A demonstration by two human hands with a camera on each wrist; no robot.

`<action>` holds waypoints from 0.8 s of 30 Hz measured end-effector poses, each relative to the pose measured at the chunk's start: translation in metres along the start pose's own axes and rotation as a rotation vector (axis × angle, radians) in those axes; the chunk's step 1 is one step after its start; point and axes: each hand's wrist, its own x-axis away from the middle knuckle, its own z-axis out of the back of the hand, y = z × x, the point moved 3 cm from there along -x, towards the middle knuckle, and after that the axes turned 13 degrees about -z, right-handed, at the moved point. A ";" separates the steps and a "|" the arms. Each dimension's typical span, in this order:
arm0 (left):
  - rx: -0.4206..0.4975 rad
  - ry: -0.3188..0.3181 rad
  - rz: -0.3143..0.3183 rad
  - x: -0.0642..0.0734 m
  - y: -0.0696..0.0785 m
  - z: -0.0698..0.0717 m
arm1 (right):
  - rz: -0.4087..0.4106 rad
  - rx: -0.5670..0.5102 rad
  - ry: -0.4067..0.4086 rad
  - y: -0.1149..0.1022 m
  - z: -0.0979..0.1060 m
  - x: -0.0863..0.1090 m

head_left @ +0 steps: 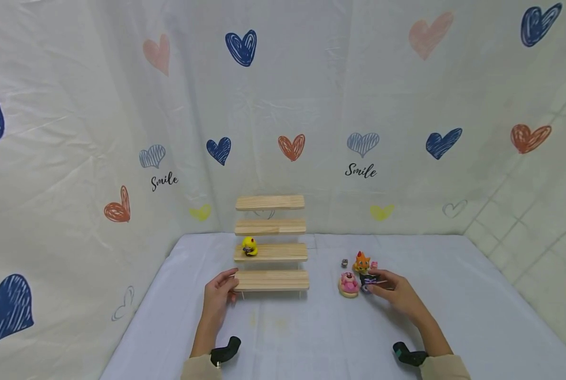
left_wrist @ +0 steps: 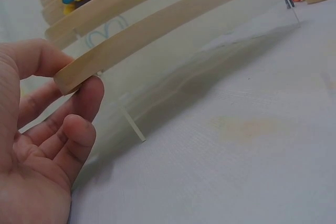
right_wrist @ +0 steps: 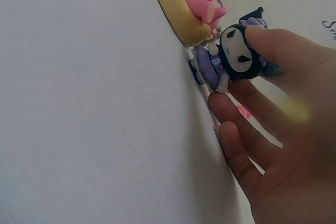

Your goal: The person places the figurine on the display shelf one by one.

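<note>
Sleeves [head_left: 202,368] of beige cloth come in along the bottom edge of the frame, each with a black wrist mount [head_left: 227,350] just above it. The white worktop [head_left: 339,338] spreads out beyond them. At lower centre-left, the left hand [head_left: 218,296] pinches the left end of the lowest board of a four-tiered wooden shelf [head_left: 273,281]. At lower right, the right hand [head_left: 396,294] holds a black-and-purple figurine [right_wrist: 239,53] by its head; I can't tell whether its feet touch the worktop. Just left of it sits a pink figure [head_left: 348,283] on a yellowish base, and behind stand an orange figure [head_left: 361,262] and a tiny grey one [head_left: 344,263]. A yellow-haired figure [head_left: 250,245] rests on the second board up, towards its left end. Across the back hangs a pale sheet [head_left: 320,79] printed with hearts and "Smile".
</note>
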 end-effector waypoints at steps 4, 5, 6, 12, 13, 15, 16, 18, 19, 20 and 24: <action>0.004 -0.002 0.003 0.000 0.000 0.000 | 0.006 0.006 0.006 0.001 0.000 -0.001; 0.006 -0.001 0.004 0.000 -0.001 0.000 | 0.011 0.010 0.009 0.001 0.000 -0.002; 0.006 0.000 0.004 0.000 -0.001 0.000 | 0.013 0.009 0.011 0.001 0.000 -0.002; 0.013 0.004 0.001 0.000 0.000 0.000 | 0.025 -0.007 0.023 -0.001 0.000 -0.001; 0.012 0.005 0.002 0.000 0.000 0.000 | 0.026 -0.009 0.025 -0.001 0.000 -0.001; 0.009 0.006 0.002 0.000 0.000 0.000 | 0.028 -0.006 0.028 -0.001 0.000 -0.001; 0.008 0.007 0.001 0.001 0.000 0.000 | 0.033 0.000 0.028 -0.001 0.000 -0.001; 0.009 0.007 0.000 0.001 0.000 0.000 | 0.034 0.002 0.033 -0.001 0.000 -0.001; 0.008 0.005 -0.001 0.001 0.000 0.000 | 0.038 0.004 0.037 -0.001 0.000 -0.001; 0.009 0.004 -0.003 0.001 0.000 0.000 | 0.042 0.007 0.039 -0.001 0.000 -0.001; 0.015 0.000 -0.002 0.000 0.000 0.001 | 0.051 0.003 0.058 -0.002 0.000 -0.002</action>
